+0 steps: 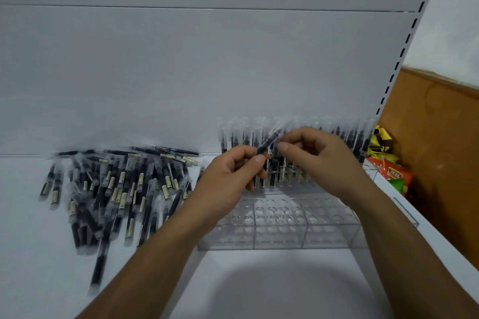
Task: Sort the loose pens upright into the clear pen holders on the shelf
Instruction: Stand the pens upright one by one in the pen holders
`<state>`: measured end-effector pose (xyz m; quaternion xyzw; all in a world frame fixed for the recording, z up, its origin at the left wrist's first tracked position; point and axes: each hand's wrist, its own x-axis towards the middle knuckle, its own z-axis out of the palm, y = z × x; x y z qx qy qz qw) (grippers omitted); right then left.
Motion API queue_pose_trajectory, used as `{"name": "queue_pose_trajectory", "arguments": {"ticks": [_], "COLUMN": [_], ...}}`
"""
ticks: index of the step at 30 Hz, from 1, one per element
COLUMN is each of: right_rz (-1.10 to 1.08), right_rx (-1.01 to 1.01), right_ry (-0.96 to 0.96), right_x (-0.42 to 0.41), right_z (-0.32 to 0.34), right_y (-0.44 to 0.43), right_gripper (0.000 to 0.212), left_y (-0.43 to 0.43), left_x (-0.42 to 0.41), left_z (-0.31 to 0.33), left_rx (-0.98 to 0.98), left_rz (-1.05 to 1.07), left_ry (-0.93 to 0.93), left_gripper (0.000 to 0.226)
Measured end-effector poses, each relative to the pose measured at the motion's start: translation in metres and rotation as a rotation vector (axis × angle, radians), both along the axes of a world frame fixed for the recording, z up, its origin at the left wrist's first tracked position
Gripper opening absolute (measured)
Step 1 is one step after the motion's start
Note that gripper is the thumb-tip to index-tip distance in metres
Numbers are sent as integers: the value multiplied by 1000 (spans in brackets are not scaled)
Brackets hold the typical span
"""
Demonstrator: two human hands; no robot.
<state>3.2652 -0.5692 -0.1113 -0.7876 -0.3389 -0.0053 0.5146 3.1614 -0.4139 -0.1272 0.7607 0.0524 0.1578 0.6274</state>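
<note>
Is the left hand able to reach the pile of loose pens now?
Probably yes: the pile of loose pens lies uncovered on the shelf beside the left hand, nothing between them. But that hand grips a pen, so picking another looks awkward.

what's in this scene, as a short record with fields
left hand: grips one pen, tilted, over the clear holder
right hand: fingers curled beside that pen's upper end; contact unclear
loose pens: heaped flat on the shelf, left of the clear holder
clear holder: back rows filled with upright pens, front holes empty
extras: snack packets at the right
</note>
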Motion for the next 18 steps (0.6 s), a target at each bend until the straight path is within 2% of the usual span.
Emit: {"name": "queue_pose_trajectory", "arguments": {"ticks": [3,7,9,11,15,18], "right_rz": [169,104,45,-61,-193,-240], "right_rx": [110,208,339,435,364,193], "right_ry": [104,168,215,203,57,-93], "right_x": [-10,-12,-9,-3,7,11], "right_z": [4,7,13,20,25,21], "right_y": [3,4,-2,-11,-25,-24], "right_gripper": [8,14,14,13,11,10], "left_y": [-2,-6,-8,-8,-2,-2], "left_x": [0,2,1,-2,-10,-13], "left_z": [1,1,3,6,5,-3], "left_rx": [76,202,383,601,962,1103], "left_rz": [-22,8,30,43,7,-43], "left_ry": [40,62,93,104,110,143], "left_gripper": [15,11,12,24,49,58]}}
